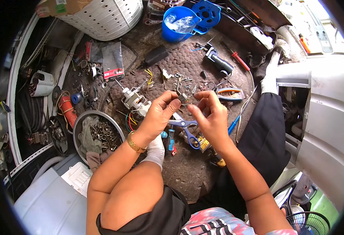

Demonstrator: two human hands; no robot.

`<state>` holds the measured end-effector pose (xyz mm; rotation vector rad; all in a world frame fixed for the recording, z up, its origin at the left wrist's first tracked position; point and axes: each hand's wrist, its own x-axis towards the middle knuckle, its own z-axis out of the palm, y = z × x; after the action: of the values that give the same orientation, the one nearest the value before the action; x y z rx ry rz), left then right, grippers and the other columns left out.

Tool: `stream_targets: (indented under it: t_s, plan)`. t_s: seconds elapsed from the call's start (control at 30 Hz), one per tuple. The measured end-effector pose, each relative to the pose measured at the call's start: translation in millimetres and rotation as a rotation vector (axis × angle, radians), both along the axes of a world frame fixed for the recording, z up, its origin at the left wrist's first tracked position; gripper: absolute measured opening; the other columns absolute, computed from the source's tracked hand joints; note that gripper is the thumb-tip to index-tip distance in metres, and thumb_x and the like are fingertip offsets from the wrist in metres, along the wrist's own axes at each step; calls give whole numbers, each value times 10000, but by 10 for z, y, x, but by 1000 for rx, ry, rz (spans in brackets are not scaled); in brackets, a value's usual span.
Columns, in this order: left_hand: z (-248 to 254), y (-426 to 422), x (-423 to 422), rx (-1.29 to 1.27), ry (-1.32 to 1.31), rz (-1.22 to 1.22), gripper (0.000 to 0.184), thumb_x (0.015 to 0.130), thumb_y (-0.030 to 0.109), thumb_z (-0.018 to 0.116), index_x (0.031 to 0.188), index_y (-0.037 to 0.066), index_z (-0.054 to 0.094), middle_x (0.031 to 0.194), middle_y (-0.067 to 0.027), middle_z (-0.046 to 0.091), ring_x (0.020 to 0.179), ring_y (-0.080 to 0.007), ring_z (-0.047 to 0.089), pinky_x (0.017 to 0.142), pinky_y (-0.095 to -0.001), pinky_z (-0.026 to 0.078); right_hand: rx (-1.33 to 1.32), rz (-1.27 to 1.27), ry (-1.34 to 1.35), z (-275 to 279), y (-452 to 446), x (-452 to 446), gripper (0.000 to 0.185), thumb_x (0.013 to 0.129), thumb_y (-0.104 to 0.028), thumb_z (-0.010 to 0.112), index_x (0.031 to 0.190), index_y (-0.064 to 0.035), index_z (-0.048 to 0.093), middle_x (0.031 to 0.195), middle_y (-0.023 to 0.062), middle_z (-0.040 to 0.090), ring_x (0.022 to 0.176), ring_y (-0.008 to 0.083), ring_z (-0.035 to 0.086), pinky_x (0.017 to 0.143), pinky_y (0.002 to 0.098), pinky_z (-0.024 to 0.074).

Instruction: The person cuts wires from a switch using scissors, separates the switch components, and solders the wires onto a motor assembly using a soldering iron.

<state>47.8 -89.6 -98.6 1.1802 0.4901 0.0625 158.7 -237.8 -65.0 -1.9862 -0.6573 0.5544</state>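
Observation:
Between the thumb and fingers of my left hand [162, 109] is a small dark metal part [183, 97]. My right hand [211, 117] is close beside it, fingers curled in a pinch; what they grip is too small to make out. Scissors with blue handles [194, 141] lie just below the hands, near a blue-handled screwdriver [234, 124]. Left of my left hand sits a small electric motor [133, 98] with coloured wires. Beyond the hands, several screws [185, 80] are scattered on the mat. To the right lie blue and orange pliers [230, 94].
A metal bowl of bolts [106, 135] stands at the left, near a red cylinder [67, 109]. Farther back are a white perforated tub [105, 19], a blue container [176, 33], a black cylindrical device [218, 60] and a red-handled tool with a cord [240, 61]. A fan [312, 223] is at lower right.

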Motion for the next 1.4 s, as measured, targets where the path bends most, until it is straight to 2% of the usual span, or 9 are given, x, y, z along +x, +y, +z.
stream_targets:
  t_s: [0.17,0.33,0.4,0.6,0.8,1.03,1.2,1.37,1.4]
  plan:
    - [-16,-33,14,-33,0,15,264,986,281,644,1079,34,628,928,47,528,854,-44,470,770,-210,412,141,76,-484,-207,24,51,147,858,-94,722,967,-45,637,745,64,633,641,131,603,578,288,463]
    - [-106,-44,40,399,-201,13,280,971,273,664,1040,5,615,938,16,510,826,-54,474,750,-218,419,394,-212,1550,-211,-34,104,134,938,-217,584,846,-121,566,635,17,565,480,72,398,383,236,252]
    - [-94,-38,37,351,-156,5,281,971,278,664,1027,7,613,929,18,509,817,-53,474,744,-217,419,426,-149,1859,-224,-46,161,151,945,-245,588,868,-118,558,629,11,553,479,68,398,388,225,264]
    - [67,-63,-2,-91,105,77,261,996,317,630,1008,56,626,851,71,517,830,-32,476,734,-209,412,69,66,-419,-47,29,40,172,828,-57,734,971,-37,641,724,44,597,612,164,575,572,317,462]
    - [33,-87,4,10,27,58,245,1001,311,623,1007,66,625,844,76,525,845,-28,485,721,-218,421,126,85,-567,-169,48,47,105,804,-84,745,856,-60,656,699,38,604,596,162,568,565,321,466]
    - [-93,-99,-33,149,2,51,226,1009,296,611,995,70,626,853,87,523,844,-17,471,737,-216,421,481,-58,1874,-252,-32,138,114,957,-183,582,876,-103,568,627,-32,499,518,57,409,426,237,280]
    - [10,-69,-24,-198,89,99,251,1010,328,601,1014,80,642,873,81,561,827,-13,474,744,-208,405,-42,7,-139,-55,62,-1,139,875,-162,709,879,-50,627,676,77,605,600,194,612,560,320,464]
    - [45,-109,-8,-149,79,92,279,1007,364,597,1039,91,649,895,75,604,788,-14,487,703,-210,402,92,91,-578,-133,94,34,120,869,-133,697,845,-39,626,634,60,587,580,187,593,557,302,454]
    - [42,-101,-10,-82,69,64,274,1007,359,599,1033,90,646,891,76,600,789,-13,486,706,-210,404,136,14,-224,-161,94,10,111,878,-128,676,834,-40,625,630,45,578,570,170,575,547,290,440]
